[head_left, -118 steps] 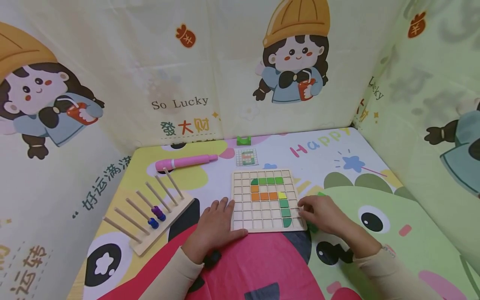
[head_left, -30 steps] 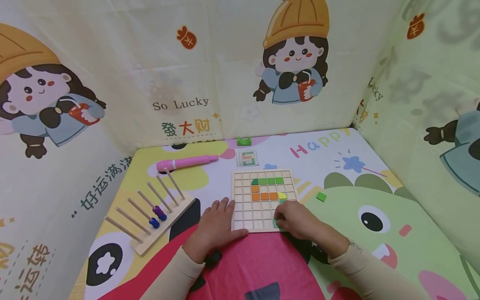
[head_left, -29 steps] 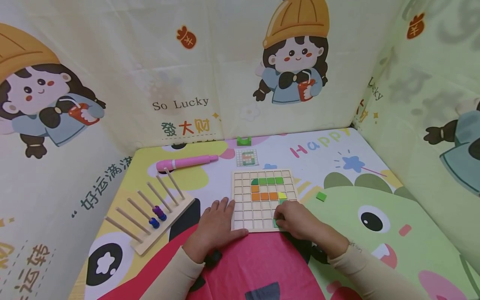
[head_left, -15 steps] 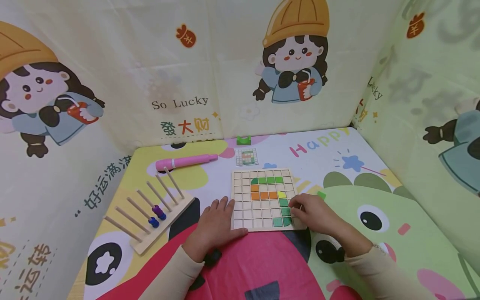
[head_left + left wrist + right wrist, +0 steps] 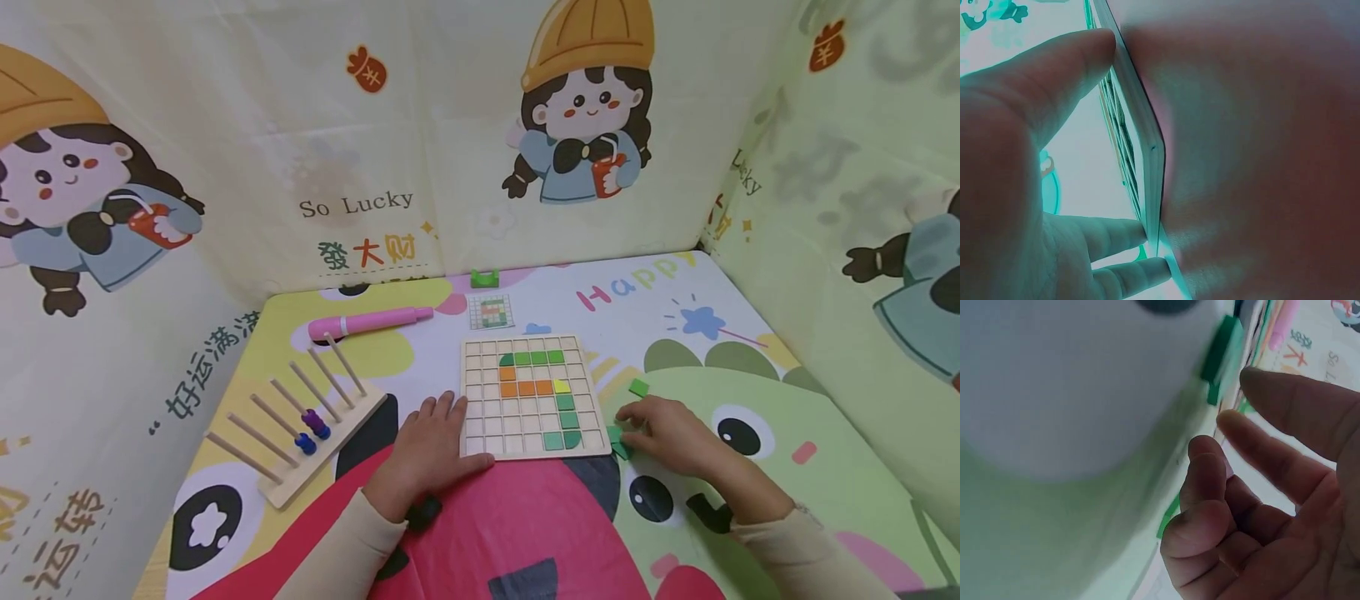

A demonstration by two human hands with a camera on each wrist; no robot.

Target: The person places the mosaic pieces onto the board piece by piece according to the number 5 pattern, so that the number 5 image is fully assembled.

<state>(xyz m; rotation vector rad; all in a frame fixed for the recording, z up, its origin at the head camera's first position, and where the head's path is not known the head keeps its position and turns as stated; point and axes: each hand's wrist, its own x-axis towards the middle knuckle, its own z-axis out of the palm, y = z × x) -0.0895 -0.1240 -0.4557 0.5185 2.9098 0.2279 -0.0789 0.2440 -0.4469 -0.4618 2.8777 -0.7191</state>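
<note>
A wooden grid board (image 5: 486,425) holds green, orange and yellow tiles in a shape like a 5. A square green tile (image 5: 552,441) sits in the lower row beside a rounded green tile (image 5: 572,439). My left hand (image 5: 427,450) lies at the board's left edge, fingers extended and thumb along the front corner; the left wrist view shows its fingertips at the board's rim (image 5: 1150,156). Just right of the board, my right hand (image 5: 671,433) hovers with bent fingers at loose green tiles (image 5: 618,442). In the right wrist view, thumb and index finger are apart with nothing between them.
Another loose green tile (image 5: 639,387) lies beyond the right hand. A small pattern card (image 5: 491,312) and a green holder (image 5: 485,279) are behind the board. To the left are a pink pen (image 5: 371,322) and a peg rack (image 5: 322,450) with upright pegs and blue and purple beads.
Since 3.9 s ago, a square green tile has come into the board's lower row. My right hand has moved off the board, rightward to the loose tiles. The left hand has stayed put.
</note>
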